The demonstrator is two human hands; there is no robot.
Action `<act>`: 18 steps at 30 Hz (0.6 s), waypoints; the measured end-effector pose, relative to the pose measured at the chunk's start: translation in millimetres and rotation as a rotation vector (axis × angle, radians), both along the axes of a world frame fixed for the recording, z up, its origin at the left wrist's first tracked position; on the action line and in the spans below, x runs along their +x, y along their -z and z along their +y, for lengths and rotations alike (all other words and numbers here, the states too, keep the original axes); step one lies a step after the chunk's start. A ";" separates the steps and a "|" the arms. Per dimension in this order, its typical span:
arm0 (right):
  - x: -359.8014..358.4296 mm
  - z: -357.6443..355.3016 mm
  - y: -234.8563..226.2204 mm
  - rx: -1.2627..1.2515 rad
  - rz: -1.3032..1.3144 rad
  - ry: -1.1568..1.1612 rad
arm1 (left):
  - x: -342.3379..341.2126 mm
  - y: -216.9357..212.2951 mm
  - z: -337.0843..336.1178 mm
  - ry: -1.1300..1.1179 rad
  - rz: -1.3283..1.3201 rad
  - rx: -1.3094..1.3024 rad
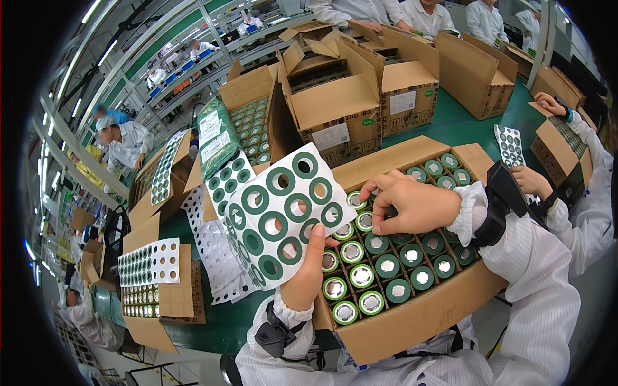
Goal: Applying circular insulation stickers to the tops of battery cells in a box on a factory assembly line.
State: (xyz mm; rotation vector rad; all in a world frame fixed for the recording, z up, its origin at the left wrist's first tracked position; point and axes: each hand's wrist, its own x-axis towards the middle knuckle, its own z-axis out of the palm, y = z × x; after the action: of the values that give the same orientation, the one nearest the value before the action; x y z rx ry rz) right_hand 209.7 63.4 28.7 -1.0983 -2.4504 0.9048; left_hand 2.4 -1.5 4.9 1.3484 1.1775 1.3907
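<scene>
My left hand [308, 269] holds up a white sheet [283, 215] of green ring stickers by its lower right corner, tilted over the left side of an open cardboard box [412, 318]. The box is packed with upright cylindrical cells [386, 265], their round tops facing up; some carry green rings, others show bare metal tops. My right hand [412, 204] rests on the cells near the box's middle, fingers pinched together on a cell top [369, 220]. Whether a sticker sits under the fingertips is hidden.
Used white sheets with empty holes [209, 254] lie left of the box on the green table [212, 321]. More open cartons [335, 96] stand behind. A co-worker's hands [531, 180] work at the right, with other white-coated people at the far benches.
</scene>
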 end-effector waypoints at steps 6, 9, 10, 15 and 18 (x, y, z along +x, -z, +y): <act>-1.1 -0.6 1.4 0.035 -0.006 -0.009 | -1.9 1.4 1.0 0.004 0.019 -0.009; -1.0 -1.0 2.8 0.055 0.006 -0.006 | -1.3 2.5 1.7 0.001 0.013 0.004; -1.3 -1.5 3.2 0.069 0.019 -0.006 | -1.5 2.5 1.2 -0.006 0.017 0.003; -2.3 -2.6 6.3 0.122 0.027 -0.003 | -0.9 1.4 0.2 -0.010 0.028 -0.005; -2.1 -3.4 7.9 0.165 0.045 -0.007 | -0.8 0.7 -0.1 -0.010 0.032 -0.015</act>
State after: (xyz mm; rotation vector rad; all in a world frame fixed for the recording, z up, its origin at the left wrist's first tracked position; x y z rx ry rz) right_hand 207.7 60.0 20.7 -1.0022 -2.4436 0.7065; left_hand 1.6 -1.6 4.2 1.3605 1.2142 1.3695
